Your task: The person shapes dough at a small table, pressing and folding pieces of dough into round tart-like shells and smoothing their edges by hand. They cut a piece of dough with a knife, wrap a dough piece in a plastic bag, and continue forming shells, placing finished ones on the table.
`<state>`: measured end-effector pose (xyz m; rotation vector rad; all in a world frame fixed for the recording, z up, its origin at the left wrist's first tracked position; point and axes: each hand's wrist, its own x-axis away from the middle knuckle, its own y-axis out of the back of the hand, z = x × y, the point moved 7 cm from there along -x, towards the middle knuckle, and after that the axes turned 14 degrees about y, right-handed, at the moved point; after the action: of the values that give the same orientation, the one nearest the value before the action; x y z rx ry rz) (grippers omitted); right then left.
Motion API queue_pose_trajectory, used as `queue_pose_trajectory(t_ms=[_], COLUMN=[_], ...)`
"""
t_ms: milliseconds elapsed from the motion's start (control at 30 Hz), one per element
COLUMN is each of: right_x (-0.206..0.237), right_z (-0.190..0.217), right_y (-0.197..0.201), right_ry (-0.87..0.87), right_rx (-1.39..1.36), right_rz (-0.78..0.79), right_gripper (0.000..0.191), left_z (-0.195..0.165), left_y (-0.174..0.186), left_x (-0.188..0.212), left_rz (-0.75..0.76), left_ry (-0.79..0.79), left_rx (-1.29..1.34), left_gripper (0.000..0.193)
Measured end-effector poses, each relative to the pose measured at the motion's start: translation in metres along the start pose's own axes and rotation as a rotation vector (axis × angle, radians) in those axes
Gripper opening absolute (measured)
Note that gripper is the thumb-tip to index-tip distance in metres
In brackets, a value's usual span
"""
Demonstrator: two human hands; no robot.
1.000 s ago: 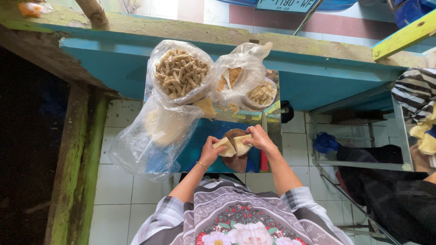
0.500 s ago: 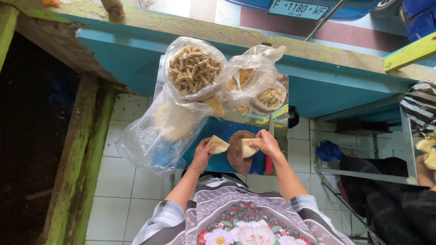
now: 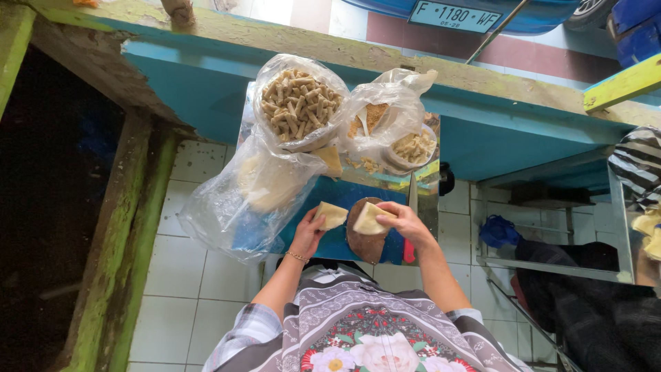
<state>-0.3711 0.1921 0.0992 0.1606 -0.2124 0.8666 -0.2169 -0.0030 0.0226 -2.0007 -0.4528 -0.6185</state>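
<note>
Left hand pinches one pale wedge; right hand pinches another over the brown board at the worktop's near edge. Both pieces look separated; snack bags untouched at far edge.

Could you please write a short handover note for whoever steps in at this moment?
Left hand holds one pale wedge. Right hand holds a second wedge over the brown round board. The two wedges are apart. A bag of short sticks, a bag of crumbs and a clear bag of pale pieces sit behind. Both wedges are not yet set down.
</note>
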Motion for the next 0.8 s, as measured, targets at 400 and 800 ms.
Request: queue_pose_trajectory(t_ms=[400, 800], right_x=[-0.027, -0.03], right_z=[-0.004, 0.007], right_y=[-0.078, -0.094], right_ry=[0.224, 0.43], right_rx=[0.197, 0.453], right_rz=[0.103, -0.013], right_gripper=[0.044, 0.053], left_z=[0.0, -0.008], left_y=[-0.012, -0.004], left_x=[0.005, 0.018], left_rz=[0.123, -0.173], left_ry=[-0.024, -0.329], left_rx=[-0.066, -0.574], left_gripper=[0.045, 0.068])
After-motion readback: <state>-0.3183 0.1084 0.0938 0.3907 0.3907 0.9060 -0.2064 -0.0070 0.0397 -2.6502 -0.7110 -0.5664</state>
